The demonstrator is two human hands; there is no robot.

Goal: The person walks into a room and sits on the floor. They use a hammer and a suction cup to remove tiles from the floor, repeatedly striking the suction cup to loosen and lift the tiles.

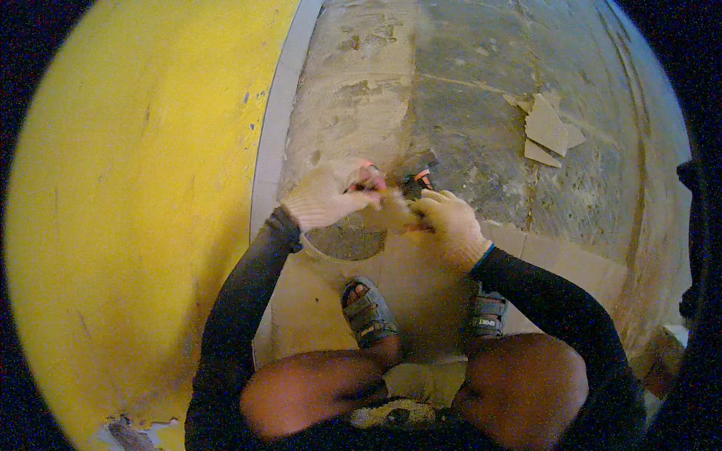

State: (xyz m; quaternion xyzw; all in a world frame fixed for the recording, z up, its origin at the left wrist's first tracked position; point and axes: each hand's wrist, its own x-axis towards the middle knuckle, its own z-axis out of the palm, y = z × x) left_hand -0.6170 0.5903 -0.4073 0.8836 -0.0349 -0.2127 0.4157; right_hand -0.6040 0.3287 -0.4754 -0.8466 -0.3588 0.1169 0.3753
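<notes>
My left hand point(324, 197), in a pale knitted work glove, is closed around a red-and-dark object point(366, 177), too blurred to identify. To its right, my right hand point(451, 222), gloved alike, has its fingers curled at a black-and-orange tool point(422, 176), which seems held in it. That tool's dark end points away from me, and the fingers hide part of it. A blurred beige area lies between both hands; I cannot tell whether it is a piece or a gloved finger. Below the left hand, a round dark opening point(347, 242) shows in the beige floor covering point(316, 287).
A yellow wall point(141, 197) with a pale skirting strip point(276, 113) runs along the left. Broken flat beige pieces point(546, 129) lie on the rough grey floor point(468, 124) at the right. My sandalled feet point(366, 310) are just below the hands.
</notes>
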